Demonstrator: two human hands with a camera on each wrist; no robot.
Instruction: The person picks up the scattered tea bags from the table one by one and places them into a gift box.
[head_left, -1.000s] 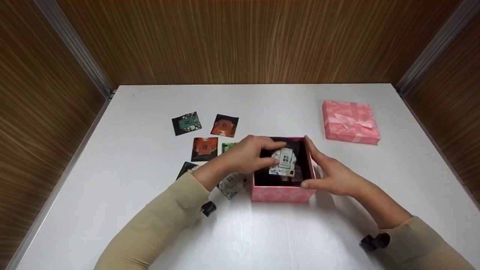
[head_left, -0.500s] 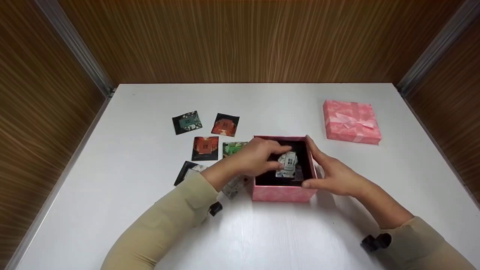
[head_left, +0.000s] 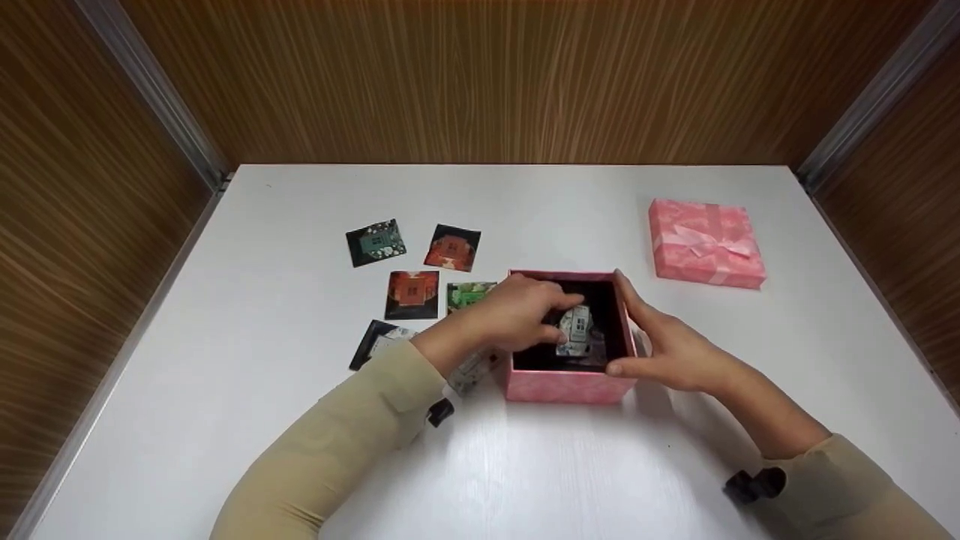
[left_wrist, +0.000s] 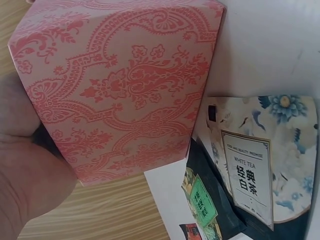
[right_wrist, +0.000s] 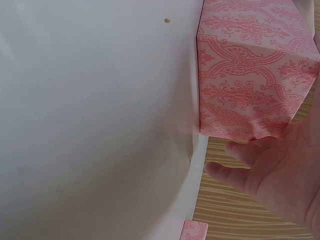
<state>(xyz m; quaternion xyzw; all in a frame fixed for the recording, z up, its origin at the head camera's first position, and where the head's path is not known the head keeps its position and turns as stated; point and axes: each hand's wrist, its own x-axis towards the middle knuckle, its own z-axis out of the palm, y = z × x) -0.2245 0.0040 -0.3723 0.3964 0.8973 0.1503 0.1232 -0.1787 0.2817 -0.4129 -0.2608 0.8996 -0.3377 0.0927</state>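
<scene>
White table sat inside wood-grain walls. Pink lid with bow lay flat at far right, well apart from everything else. Loose sachets on the left: teal-label one and red one in the far row, another red one and a green one just behind them, a dark one nearest. White-tea sachet overlapped a dark green one in the left wrist view.

Our left hand reaches into the box from its left side, a packet under our fingertips inside. Our right hand rests against the box's right wall. More packets lie on the table left of and beyond our left hand. The lid sits beyond our right hand, well apart.
</scene>
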